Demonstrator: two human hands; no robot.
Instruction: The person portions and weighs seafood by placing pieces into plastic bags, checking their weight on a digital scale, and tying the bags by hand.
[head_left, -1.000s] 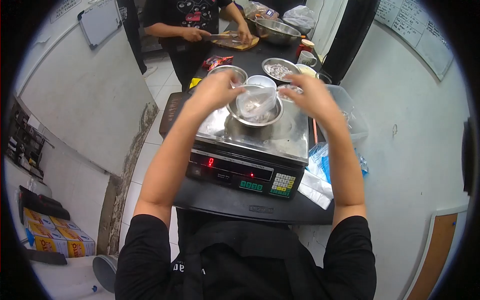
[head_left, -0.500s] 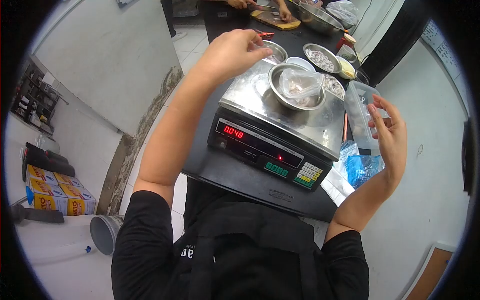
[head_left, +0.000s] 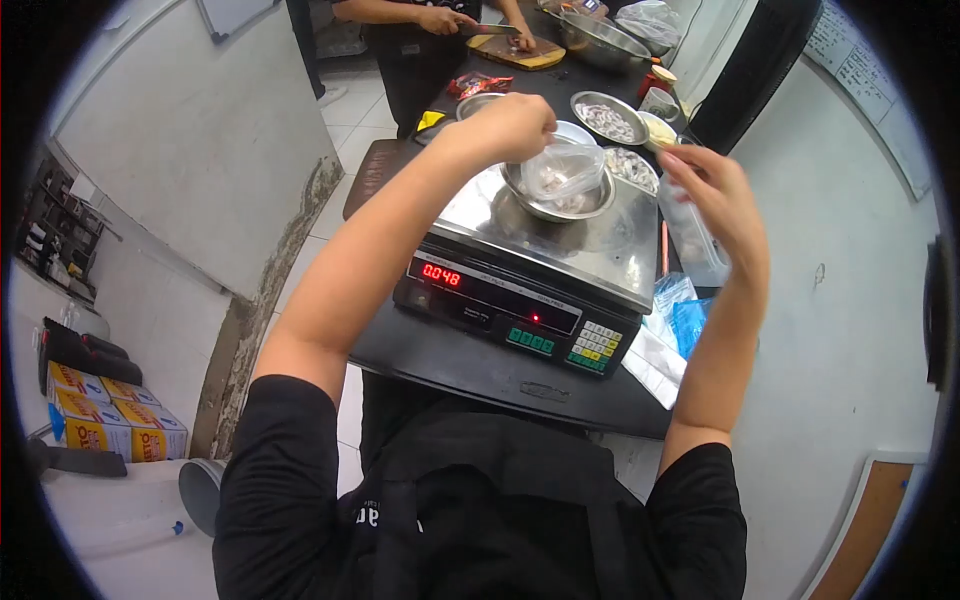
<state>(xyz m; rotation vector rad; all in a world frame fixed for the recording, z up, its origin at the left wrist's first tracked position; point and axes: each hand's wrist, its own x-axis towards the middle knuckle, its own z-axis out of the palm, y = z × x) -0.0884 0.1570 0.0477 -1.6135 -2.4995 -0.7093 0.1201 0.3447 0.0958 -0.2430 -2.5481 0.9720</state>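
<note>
1. The left hand (head_left: 515,130) is curled, fingertips at the rim of the plastic bag (head_left: 566,172); whether the film is pinched cannot be told.
2. Just below and right of those fingertips, the bag, with pale pieces inside, rests in a steel bowl (head_left: 540,207). It is probably best handled lightly by the rim, so that nothing is spilled.
3. Under the grip, the bowl is carried by a scale (head_left: 530,262), and 0.048 is shown on its display (head_left: 442,275). Readings are best taken with the film untouched, since a pull could falsify them.
4. Well right of the grip, the blurred right hand (head_left: 722,198) appears open, with nothing seen held.
5. Between the hands, a dish of pale pieces (head_left: 632,170) should be kept unbumped.
</note>
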